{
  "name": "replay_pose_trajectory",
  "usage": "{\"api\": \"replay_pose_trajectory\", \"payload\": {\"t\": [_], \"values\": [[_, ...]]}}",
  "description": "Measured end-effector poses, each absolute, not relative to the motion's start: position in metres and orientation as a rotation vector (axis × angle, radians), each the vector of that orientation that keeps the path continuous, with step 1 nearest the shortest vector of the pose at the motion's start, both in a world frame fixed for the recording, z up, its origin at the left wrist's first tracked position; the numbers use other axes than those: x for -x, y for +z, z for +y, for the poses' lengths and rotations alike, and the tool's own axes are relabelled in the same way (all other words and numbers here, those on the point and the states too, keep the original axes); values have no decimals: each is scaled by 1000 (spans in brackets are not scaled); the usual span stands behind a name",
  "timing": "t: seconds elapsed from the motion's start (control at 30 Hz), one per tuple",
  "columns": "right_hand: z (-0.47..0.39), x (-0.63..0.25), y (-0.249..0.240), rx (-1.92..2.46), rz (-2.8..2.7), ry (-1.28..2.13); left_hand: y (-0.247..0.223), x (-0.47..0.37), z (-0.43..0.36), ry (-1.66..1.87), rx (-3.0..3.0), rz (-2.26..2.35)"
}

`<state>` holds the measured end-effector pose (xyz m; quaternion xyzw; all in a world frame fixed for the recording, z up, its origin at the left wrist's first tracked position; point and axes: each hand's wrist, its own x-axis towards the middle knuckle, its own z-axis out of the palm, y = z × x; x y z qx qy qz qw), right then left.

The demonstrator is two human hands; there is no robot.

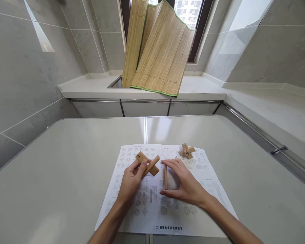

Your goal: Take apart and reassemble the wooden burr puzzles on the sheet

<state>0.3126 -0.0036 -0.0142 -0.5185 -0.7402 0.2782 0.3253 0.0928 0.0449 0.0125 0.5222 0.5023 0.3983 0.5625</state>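
Observation:
My left hand (133,174) pinches light-brown wooden puzzle pieces between thumb and fingers. A flat wooden piece with a dark handwritten mark (141,157) lies crossed under a narrower wooden stick (152,165). To the right, my right hand (180,179) spans a second slim wooden stick (166,178) lengthwise, index finger at its far end and thumb at its near end. Beyond the right hand, an assembled cross-shaped wooden puzzle (187,151) with a dark mark rests on the printed sheet (178,217).
The sheet, printed with small diagrams, lies on a glossy pale table (66,176) with a centre seam. Behind are a white ledge (91,88) and a folded bamboo mat (162,54) against the window. A metal rail (249,125) runs along the right side.

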Motion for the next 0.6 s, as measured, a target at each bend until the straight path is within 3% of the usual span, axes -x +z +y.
{"api": "replay_pose_trajectory", "payload": {"t": [0.4,0.6], "values": [[-4,-304,-20,1275,-2160,599,13,-99,37,844,-1277,1045],[-6,-305,-22,1328,-1888,721,18,-100,36,776,-1337,1008]]}}
